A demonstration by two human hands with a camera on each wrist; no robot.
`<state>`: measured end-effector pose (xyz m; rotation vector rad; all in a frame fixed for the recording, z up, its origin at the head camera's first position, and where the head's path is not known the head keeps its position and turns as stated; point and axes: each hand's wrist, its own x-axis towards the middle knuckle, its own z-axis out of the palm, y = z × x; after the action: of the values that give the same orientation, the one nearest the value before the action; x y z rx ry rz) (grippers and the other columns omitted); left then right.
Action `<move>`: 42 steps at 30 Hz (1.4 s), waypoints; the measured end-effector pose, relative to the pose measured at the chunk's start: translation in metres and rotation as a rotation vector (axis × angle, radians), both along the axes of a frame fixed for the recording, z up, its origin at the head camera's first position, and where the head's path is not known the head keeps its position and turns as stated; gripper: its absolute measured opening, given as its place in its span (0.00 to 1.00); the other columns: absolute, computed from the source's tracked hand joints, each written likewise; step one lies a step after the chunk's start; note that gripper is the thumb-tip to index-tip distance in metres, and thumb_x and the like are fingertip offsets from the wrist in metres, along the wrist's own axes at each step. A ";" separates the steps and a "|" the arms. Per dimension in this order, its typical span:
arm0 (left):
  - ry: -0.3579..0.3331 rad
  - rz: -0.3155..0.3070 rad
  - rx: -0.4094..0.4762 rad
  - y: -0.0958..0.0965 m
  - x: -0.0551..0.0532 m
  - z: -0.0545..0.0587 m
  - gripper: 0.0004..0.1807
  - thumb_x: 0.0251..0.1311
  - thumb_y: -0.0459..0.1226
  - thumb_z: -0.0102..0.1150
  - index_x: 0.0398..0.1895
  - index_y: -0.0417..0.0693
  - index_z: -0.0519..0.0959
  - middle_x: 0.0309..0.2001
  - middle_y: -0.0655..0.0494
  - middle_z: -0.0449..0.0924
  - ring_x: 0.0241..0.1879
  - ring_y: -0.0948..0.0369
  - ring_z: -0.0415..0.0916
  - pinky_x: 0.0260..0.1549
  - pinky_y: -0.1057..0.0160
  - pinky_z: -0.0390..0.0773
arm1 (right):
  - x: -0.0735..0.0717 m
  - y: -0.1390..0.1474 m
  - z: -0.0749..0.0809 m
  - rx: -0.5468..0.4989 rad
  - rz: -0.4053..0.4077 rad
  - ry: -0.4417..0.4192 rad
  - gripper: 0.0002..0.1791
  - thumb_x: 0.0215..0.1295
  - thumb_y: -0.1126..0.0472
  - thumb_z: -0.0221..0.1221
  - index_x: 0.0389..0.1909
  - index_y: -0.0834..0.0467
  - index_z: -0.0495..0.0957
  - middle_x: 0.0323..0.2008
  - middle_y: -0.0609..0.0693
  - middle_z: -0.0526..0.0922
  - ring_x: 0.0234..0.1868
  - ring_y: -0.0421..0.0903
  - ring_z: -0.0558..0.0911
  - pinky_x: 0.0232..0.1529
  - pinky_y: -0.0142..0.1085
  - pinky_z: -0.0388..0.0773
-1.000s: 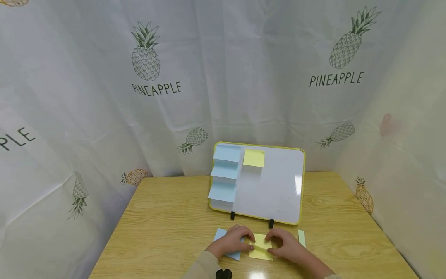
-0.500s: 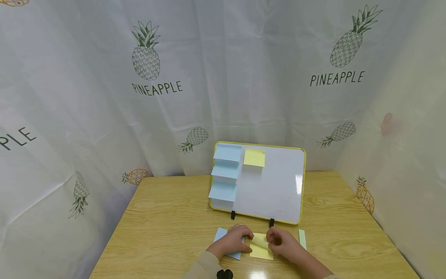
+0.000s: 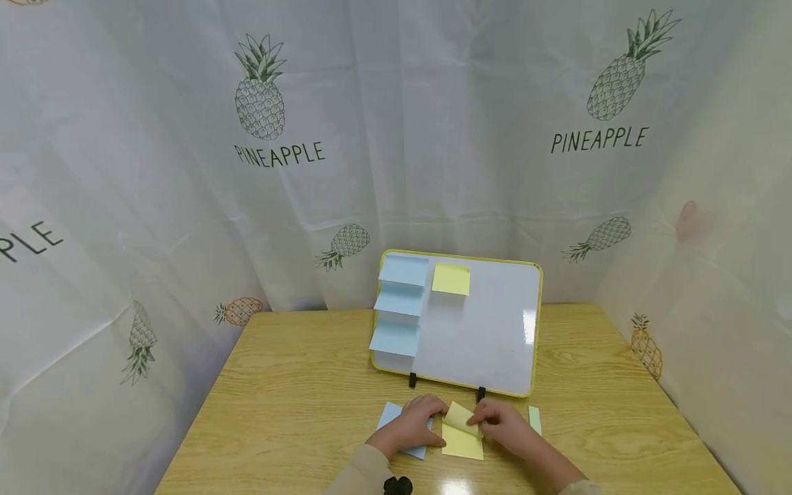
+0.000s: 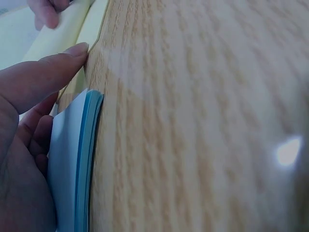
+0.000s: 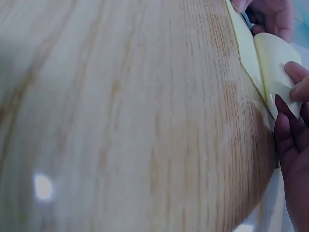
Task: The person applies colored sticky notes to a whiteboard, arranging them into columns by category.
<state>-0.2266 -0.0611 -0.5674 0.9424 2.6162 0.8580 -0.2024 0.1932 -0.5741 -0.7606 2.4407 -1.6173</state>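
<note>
A yellow sticky note pad (image 3: 461, 447) lies on the table in the head view. My left hand (image 3: 410, 425) holds its left edge, thumb low and index finger high, above a blue sticky note pad (image 3: 388, 414). The left wrist view shows the left thumb (image 4: 72, 53) at the yellow pad's edge and the blue pad (image 4: 67, 159) beneath the hand. My right hand (image 3: 506, 427) pinches the top yellow sticky note (image 3: 459, 416), lifted and curled back from the pad. That curled note (image 5: 275, 58) sits between thumb and finger in the right wrist view.
Behind the hands a whiteboard (image 3: 489, 337) leans on black feet (image 3: 481, 394). Three blue sticky notes (image 3: 399, 300) run down its left side, with one yellow note (image 3: 451, 279) beside them. A pale green pad (image 3: 535, 420) lies right of my right hand. A pineapple-print curtain (image 3: 433, 137) surrounds the table.
The right hand has peeled the top yellow note further up and away from the pad, so its free part now stands curled. The left hand stays nearly still.
</note>
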 end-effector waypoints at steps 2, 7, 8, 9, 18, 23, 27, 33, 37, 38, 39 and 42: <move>0.000 0.003 -0.004 0.000 0.000 0.001 0.29 0.48 0.45 0.77 0.55 0.57 0.77 0.54 0.67 0.73 0.58 0.63 0.67 0.55 0.52 0.66 | -0.002 0.000 0.000 0.014 -0.037 -0.034 0.08 0.61 0.72 0.61 0.39 0.63 0.86 0.40 0.52 0.78 0.39 0.37 0.74 0.36 0.30 0.74; -0.015 0.011 0.006 -0.001 -0.002 0.002 0.32 0.47 0.45 0.77 0.58 0.58 0.74 0.55 0.67 0.72 0.57 0.64 0.67 0.55 0.52 0.65 | -0.004 -0.003 0.001 0.043 -0.114 -0.034 0.13 0.56 0.65 0.70 0.43 0.63 0.86 0.43 0.52 0.77 0.39 0.36 0.72 0.36 0.30 0.74; -0.024 0.014 0.008 -0.001 -0.002 0.002 0.33 0.47 0.45 0.77 0.59 0.58 0.74 0.55 0.67 0.71 0.55 0.65 0.67 0.55 0.52 0.65 | -0.005 -0.004 0.001 0.056 -0.129 -0.022 0.15 0.54 0.64 0.71 0.44 0.63 0.86 0.43 0.51 0.77 0.40 0.36 0.72 0.37 0.30 0.73; -0.032 0.019 0.010 -0.001 -0.002 0.002 0.35 0.47 0.45 0.77 0.60 0.58 0.73 0.55 0.67 0.71 0.55 0.66 0.67 0.55 0.52 0.65 | -0.005 -0.005 0.001 0.064 -0.143 -0.015 0.17 0.53 0.63 0.72 0.45 0.64 0.85 0.44 0.52 0.76 0.40 0.36 0.72 0.37 0.30 0.73; -0.121 0.057 0.083 0.002 -0.004 0.002 0.45 0.46 0.41 0.78 0.67 0.52 0.63 0.52 0.70 0.71 0.41 0.71 0.67 0.51 0.51 0.62 | -0.003 -0.012 0.002 0.143 -0.260 0.018 0.24 0.49 0.64 0.74 0.50 0.63 0.83 0.49 0.48 0.75 0.51 0.43 0.73 0.49 0.31 0.72; -0.058 0.023 0.051 0.001 -0.004 0.001 0.27 0.47 0.42 0.77 0.50 0.62 0.74 0.51 0.70 0.71 0.45 0.69 0.67 0.50 0.53 0.64 | -0.005 -0.013 0.000 0.116 -0.279 0.060 0.21 0.51 0.67 0.72 0.49 0.65 0.83 0.47 0.49 0.76 0.45 0.40 0.73 0.43 0.30 0.73; -0.033 0.009 0.010 0.000 -0.002 0.001 0.17 0.49 0.43 0.76 0.40 0.69 0.80 0.58 0.68 0.70 0.59 0.62 0.65 0.57 0.46 0.62 | -0.006 -0.014 -0.001 0.074 -0.304 0.034 0.18 0.53 0.68 0.71 0.47 0.64 0.84 0.44 0.49 0.77 0.37 0.37 0.73 0.35 0.30 0.73; -0.068 0.016 -0.006 0.000 -0.002 -0.001 0.15 0.50 0.43 0.75 0.40 0.72 0.82 0.59 0.67 0.69 0.62 0.59 0.63 0.60 0.44 0.59 | -0.006 -0.016 0.000 0.006 -0.343 -0.018 0.14 0.54 0.71 0.69 0.43 0.63 0.86 0.38 0.49 0.77 0.32 0.37 0.70 0.29 0.30 0.72; -0.080 0.015 -0.006 0.001 -0.002 -0.001 0.16 0.50 0.43 0.75 0.40 0.72 0.82 0.59 0.67 0.68 0.63 0.59 0.63 0.60 0.44 0.59 | -0.007 -0.020 0.001 -0.029 -0.416 -0.046 0.14 0.51 0.73 0.70 0.41 0.63 0.87 0.39 0.50 0.79 0.32 0.38 0.72 0.31 0.30 0.73; -0.083 0.014 -0.007 0.001 -0.002 -0.001 0.16 0.50 0.43 0.75 0.40 0.72 0.82 0.59 0.67 0.68 0.63 0.58 0.62 0.60 0.44 0.58 | -0.007 -0.021 0.001 -0.034 -0.443 -0.063 0.15 0.51 0.73 0.70 0.41 0.62 0.87 0.40 0.50 0.79 0.33 0.38 0.72 0.32 0.30 0.73; -0.085 0.013 -0.007 0.001 -0.002 -0.001 0.16 0.50 0.43 0.75 0.40 0.72 0.82 0.59 0.67 0.68 0.63 0.58 0.62 0.61 0.43 0.58 | -0.007 -0.021 0.001 -0.034 -0.470 -0.074 0.15 0.51 0.73 0.70 0.42 0.61 0.87 0.41 0.50 0.80 0.34 0.38 0.73 0.33 0.30 0.73; -0.085 0.009 -0.011 0.002 -0.001 -0.001 0.15 0.51 0.43 0.75 0.40 0.72 0.82 0.59 0.67 0.68 0.64 0.57 0.61 0.61 0.43 0.58 | -0.007 -0.022 0.003 -0.036 -0.544 -0.114 0.16 0.51 0.72 0.70 0.43 0.59 0.87 0.44 0.51 0.80 0.36 0.40 0.74 0.35 0.30 0.74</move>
<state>-0.2277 -0.0592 -0.5681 0.8727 2.5528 0.8649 -0.2093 0.1707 -0.5715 0.0128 2.6840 -1.8046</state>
